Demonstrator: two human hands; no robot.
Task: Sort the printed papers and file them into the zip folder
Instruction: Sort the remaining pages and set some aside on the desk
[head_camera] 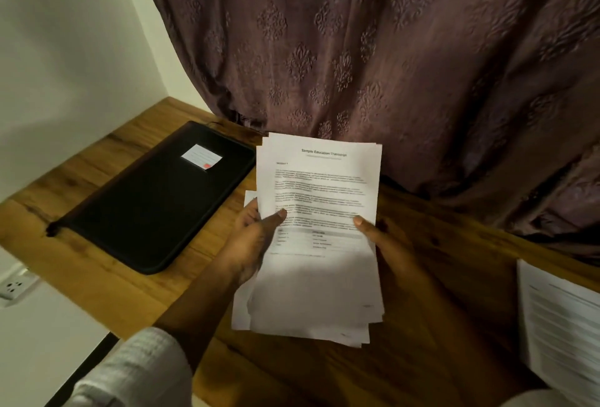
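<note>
Wooden desk (107, 280) before patterned curtain (389, 49). Black zip folder (156, 202) flat at left (closed, white label on cover). Left hand (251, 238) and right hand (388, 246) grip fanned paper stack (319, 205) at centre, thumbs on top sheet, fingers curled behind. Second printed sheet (558, 319) at right edge.

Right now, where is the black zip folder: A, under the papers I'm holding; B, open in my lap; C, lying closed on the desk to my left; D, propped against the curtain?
C: the zip folder lies flat and closed on the desk, left of the papers.
</note>
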